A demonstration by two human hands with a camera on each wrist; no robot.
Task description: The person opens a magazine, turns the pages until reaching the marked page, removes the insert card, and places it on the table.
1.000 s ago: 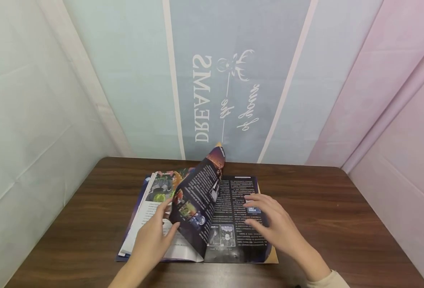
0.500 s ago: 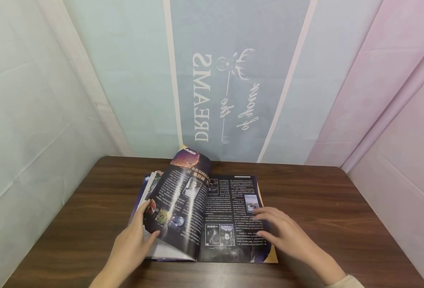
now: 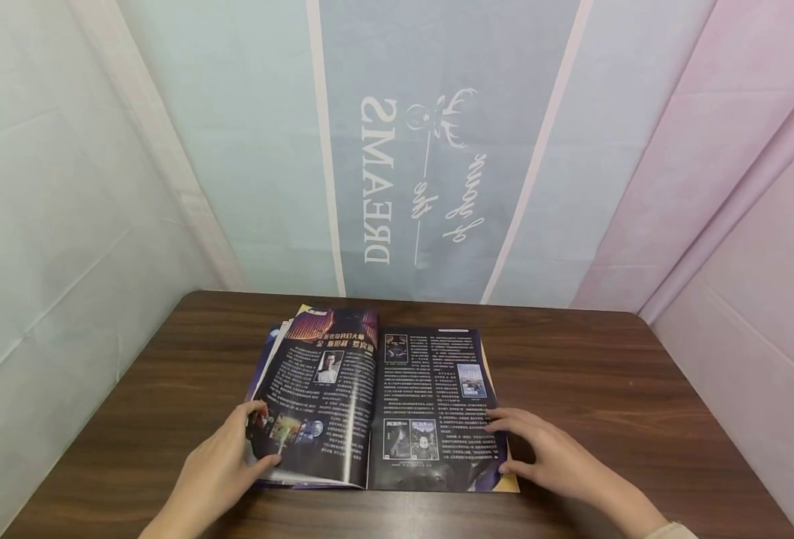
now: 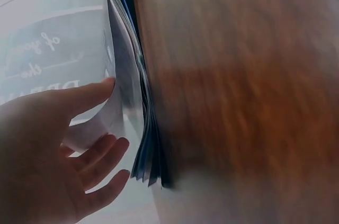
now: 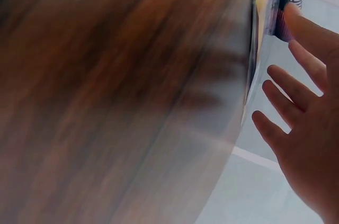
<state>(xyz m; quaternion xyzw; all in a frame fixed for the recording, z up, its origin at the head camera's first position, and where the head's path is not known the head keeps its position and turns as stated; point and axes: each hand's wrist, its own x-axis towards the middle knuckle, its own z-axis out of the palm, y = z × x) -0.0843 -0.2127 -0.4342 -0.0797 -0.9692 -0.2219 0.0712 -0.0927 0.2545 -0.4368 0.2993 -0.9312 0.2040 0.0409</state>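
An open magazine (image 3: pixel 431 389) with dark printed pages lies on the table. Its left page (image 3: pixel 316 389) curves up slightly over the stack of pages beneath. My left hand (image 3: pixel 225 453) holds that page's lower outer edge, thumb on the printed face and fingers around the edge. In the left wrist view, the thumb of the left hand (image 4: pixel 58 144) touches the lifted page, above the fanned page edges (image 4: pixel 143 102). My right hand (image 3: pixel 552 453) is at the magazine's lower right edge, fingers loosely bent. The right wrist view shows the right hand (image 5: pixel 302 107) with its fingers spread.
A dark wooden table (image 3: pixel 606 389) extends around the magazine on all sides. Behind it hangs a pale striped cloth (image 3: pixel 424 187) with mirrored white lettering and a deer head. More light cloth walls stand at the left (image 3: pixel 67 262) and right (image 3: pixel 761 314).
My left hand has carried the raised page over to the left and down, so it now lies nearly flat. The right hand has drawn back toward the lower right edge.
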